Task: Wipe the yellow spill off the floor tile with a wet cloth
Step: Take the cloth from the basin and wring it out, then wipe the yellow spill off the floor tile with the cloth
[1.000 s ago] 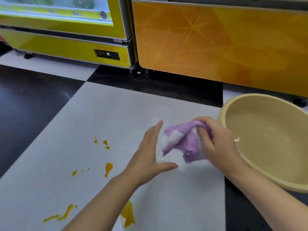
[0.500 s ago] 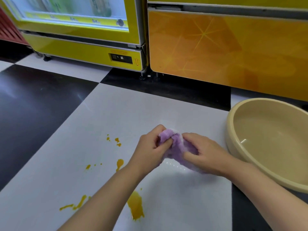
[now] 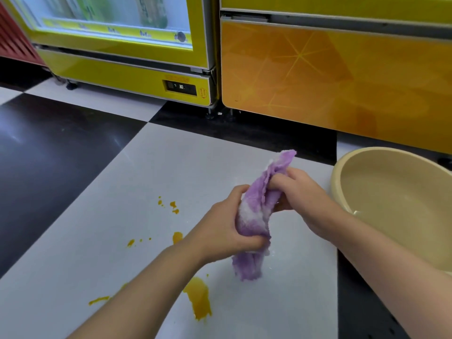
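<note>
Gripping one purple cloth (image 3: 254,216) between them, both hands now hold it as a long twisted roll above the white floor tile (image 3: 102,216) — half a second ago it was a small wad pressed between hands set close together. The left hand (image 3: 227,231) has its fingers (image 3: 247,243) curled tight around the lower part of the roll, with a tail of cloth hanging below the fist and clear of the floor. The right hand (image 3: 303,199) is closed around the upper part, and the cloth's top end sticks up past its knuckles. The hands have drawn apart along the cloth since the earlier frames, and the view has shifted so the cabinets show more fully.

The yellow spill (image 3: 199,299) lies untouched on the same tile: one large puddle just below the left forearm, a streak at the lower left, and about seven smaller drops and blots farther up — part of one is hidden by the left wrist. One beige basin (image 3: 342,177) stands to the right, near the right forearm. Two yellow cabinets line the far edge: a glass-fronted cooler (image 3: 127,67) and an orange-panelled unit (image 3: 342,77).
</note>
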Tool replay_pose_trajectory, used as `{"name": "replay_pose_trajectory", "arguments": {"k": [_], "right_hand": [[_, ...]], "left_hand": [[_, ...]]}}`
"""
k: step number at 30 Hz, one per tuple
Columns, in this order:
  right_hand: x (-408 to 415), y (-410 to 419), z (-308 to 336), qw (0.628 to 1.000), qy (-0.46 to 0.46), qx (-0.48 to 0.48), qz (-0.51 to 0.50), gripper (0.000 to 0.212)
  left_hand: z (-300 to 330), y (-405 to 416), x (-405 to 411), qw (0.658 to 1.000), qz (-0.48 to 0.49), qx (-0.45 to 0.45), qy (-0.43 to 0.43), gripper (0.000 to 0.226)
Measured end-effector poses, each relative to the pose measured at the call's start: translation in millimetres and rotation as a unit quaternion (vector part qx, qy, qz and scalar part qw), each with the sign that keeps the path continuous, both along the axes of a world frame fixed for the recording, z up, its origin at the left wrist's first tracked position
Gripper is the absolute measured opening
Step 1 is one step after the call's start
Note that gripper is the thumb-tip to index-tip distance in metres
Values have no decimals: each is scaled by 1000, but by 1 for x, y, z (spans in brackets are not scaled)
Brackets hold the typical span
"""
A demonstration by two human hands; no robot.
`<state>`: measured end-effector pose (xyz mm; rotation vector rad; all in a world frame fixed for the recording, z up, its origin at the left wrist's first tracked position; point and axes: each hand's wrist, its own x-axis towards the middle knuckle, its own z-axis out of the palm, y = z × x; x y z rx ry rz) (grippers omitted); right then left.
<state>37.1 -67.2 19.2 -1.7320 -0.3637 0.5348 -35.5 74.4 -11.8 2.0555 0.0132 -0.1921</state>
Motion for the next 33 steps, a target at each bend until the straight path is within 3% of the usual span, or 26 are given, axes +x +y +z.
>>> {"name": "replay_pose_trajectory", "arguments": {"k": [2, 4, 7, 10, 12, 14, 16, 19, 21, 24, 27, 29, 31, 33], "right_hand": [[0, 3, 4, 1000, 5, 3, 18, 22], [1, 3, 7, 999, -4, -14, 34, 19], [10, -2, 11, 995, -42, -58, 64, 18], [23, -7, 10, 975, -169, -124, 67, 29], [25, -5, 9, 945, -284, -154, 41, 26], [22, -4, 12, 924, -365, -115, 4, 27], [17, -8, 12, 919, -387, -68, -6, 29], [3, -24, -28, 936, -309, -146, 82, 24], [-14, -34, -72, 917, -213, -271, 203, 27], [-36, -41, -133, 886, -127, -340, 290, 26], [-44, -45, -156, 876, -81, -366, 302, 14], [-37, -46, -158, 886, -33, -362, 289, 21], [-23, -43, -156, 917, 6, -338, 212, 20], [-1, -38, -153, 941, -8, -330, 73, 39]], "left_hand": [[-2, -7, -1, 1000, 8, -18, -5, 74], [-2, -6, 1, 999, 18, -38, -2, 58], [5, 13, 3, 1000, 18, 15, -7, 40], [6, 31, 6, 987, 80, 109, -90, 30], [10, 39, 10, 966, 122, 173, -149, 23], [18, 46, 14, 940, 134, 225, -217, 20], [20, 55, 11, 926, 110, 251, -260, 23], [-7, 59, -6, 931, -44, 302, -199, 27], [-44, 52, -24, 920, -162, 350, -76, 26], [-91, 38, -44, 905, -240, 344, 64, 11], [-105, 33, -50, 906, -257, 308, 138, 9], [-105, 36, -42, 907, -242, 309, 156, 7], [-107, 35, -28, 920, -178, 326, 127, 7], [-110, 32, -10, 947, -55, 312, 52, 19]]}}
